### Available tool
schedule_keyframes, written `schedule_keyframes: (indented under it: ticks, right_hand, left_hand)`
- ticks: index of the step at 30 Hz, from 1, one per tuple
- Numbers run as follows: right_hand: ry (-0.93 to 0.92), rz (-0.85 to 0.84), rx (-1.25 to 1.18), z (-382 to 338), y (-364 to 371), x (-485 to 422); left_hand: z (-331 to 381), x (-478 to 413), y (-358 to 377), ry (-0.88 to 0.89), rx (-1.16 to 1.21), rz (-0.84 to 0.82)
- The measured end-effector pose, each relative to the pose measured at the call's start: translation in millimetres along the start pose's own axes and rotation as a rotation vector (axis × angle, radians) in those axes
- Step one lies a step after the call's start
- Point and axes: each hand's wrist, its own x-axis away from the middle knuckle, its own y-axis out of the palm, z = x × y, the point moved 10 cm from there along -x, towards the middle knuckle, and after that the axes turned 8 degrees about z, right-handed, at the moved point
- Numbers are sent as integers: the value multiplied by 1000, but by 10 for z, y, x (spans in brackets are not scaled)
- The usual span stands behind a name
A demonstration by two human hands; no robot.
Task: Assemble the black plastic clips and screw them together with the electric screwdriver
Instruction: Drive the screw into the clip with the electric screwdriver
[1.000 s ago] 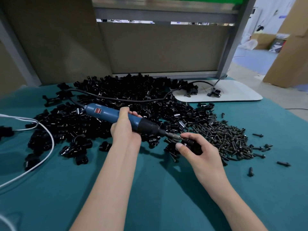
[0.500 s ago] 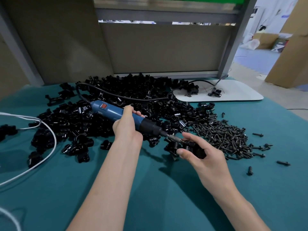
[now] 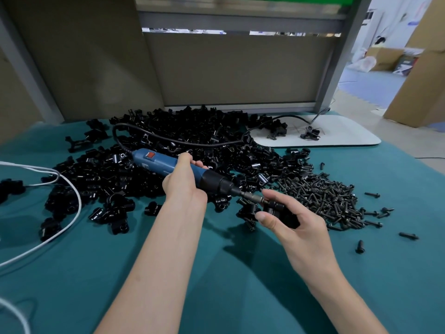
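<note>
Two hands barely moved: left hand point(image 3: 183, 185) grips the blue electric screwdriver point(image 3: 157, 162), right hand point(image 3: 298, 233) holds one black plastic clip point(image 3: 283, 213), so screwing likely goes on.

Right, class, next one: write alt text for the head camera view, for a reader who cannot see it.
A person's left hand grips a blue electric screwdriver, its bit against a black plastic clip held in the right hand. Behind, on a teal table, lie a heap of black clips and a pile of black screws.

One screwdriver point(image 3: 154, 161), one board point(image 3: 337, 133), one clip heap point(image 3: 192, 131), one screw heap point(image 3: 320, 196)
</note>
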Motion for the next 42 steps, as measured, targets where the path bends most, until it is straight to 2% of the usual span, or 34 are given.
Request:
schedule_keyframes:
  ticks: [22,27,30,33,40,42]
  right_hand:
    - [138,-126,-38,207,158,-20]
    - [239,-140,-175,265,199,-10]
    - [268,-105,-229,299,156,-21]
    - [266,-115,-248,336,154,-25]
    - [262,-170,-221,327,185,-24]
    - [265,-198,-213,308,211,0]
  left_hand:
    - [95,98,-34,78,73,43]
    - [147,55,-40,114,82,31]
    - [302,-43,-143,162,47,79]
    - [450,-132,-215,251,-112,116]
    - [451,107,-172,642,-772,107]
    - [471,256,-264,822,-1066,196]
